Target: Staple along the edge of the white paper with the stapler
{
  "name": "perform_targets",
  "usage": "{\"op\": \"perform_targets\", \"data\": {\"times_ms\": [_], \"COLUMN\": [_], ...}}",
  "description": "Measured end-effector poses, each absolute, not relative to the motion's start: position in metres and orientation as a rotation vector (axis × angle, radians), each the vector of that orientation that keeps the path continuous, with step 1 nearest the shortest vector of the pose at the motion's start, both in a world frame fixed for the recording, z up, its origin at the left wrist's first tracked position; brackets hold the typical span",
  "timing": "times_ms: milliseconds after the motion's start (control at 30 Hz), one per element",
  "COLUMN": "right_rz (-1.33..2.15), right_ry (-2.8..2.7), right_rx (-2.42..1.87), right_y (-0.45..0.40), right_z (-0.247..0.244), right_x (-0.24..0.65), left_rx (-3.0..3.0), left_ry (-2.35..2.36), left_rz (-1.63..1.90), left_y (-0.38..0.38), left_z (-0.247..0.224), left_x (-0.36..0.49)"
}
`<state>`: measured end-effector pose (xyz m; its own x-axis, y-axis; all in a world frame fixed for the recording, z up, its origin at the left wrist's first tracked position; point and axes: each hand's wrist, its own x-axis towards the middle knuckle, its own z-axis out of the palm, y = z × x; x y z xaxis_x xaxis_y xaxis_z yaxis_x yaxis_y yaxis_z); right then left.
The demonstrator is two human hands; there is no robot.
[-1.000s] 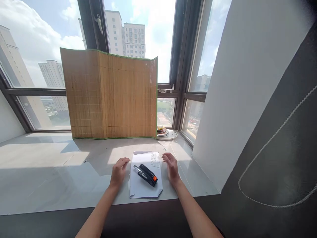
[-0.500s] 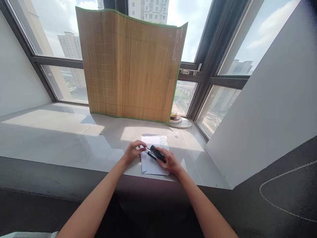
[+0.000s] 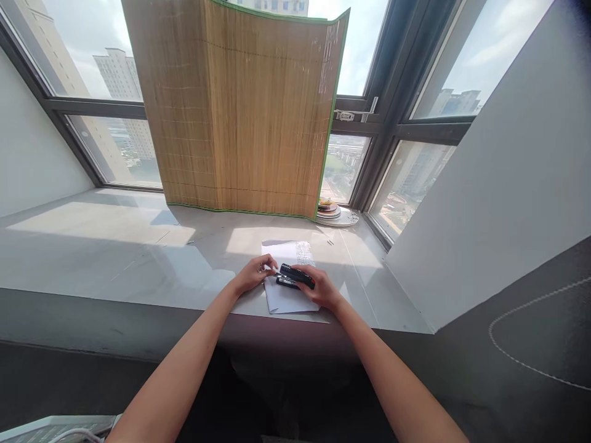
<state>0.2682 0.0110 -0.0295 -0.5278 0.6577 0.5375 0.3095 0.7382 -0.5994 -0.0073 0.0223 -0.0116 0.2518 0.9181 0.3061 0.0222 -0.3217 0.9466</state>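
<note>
Stapler (image 3: 290, 275), black with a silvery metal part at its left end, is in the lower middle of the frame, above a folded white paper (image 3: 287, 303). Its two long black parts stand apart, spread in a narrow V that opens toward the left. The right hand (image 3: 322, 288) holds it at the right end, fingers curled over the upper part and thumb beneath; a small spot of red shows beside the fingers. The left hand (image 3: 252, 275) is at the opposite end, thumb and fingers drawn narrow beside the metal part; whether they pinch it or only touch it, I cannot tell.

The paper lies on the pale windowsill (image 3: 115, 249), near its front edge, with dense printed or written marks at its upper right corner; they are too small to read. Just beyond that corner, small thin slivers (image 3: 330, 242) lie on the sill.

A bamboo mat (image 3: 263, 123) with green edging stands upright in the upper middle of the frame, in front of the window. By its lower right corner is a stack of plates (image 3: 329, 213). A metal window latch (image 3: 345, 115) shows above them. At the lower right of the frame a pale beaded cord (image 3: 493, 341) hangs in a loop, and at the lower left corner a white slatted object (image 3: 55, 427) is partly in view.
</note>
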Motion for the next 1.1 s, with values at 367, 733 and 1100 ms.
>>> {"op": "perform_targets", "data": {"times_ms": [367,733,1100], "right_rz": [0.584,0.581,0.846], "right_ry": [-2.121,-2.074,-1.674], "right_rx": [-0.720,-0.689,-0.794], "right_y": [0.012,0.016,0.020], "right_z": [-0.030,-0.034,-0.023], "right_x": [0.268,0.268,0.281], "left_rx": [1.508,2.101,2.058], "left_ry": [0.886,0.918,0.843], "left_rz": [1.141,0.996,1.136], "left_y": [0.019,0.026,0.025], "left_z": [-0.008,-0.019,-0.019], "left_x": [-0.007,-0.015,-0.013]}}
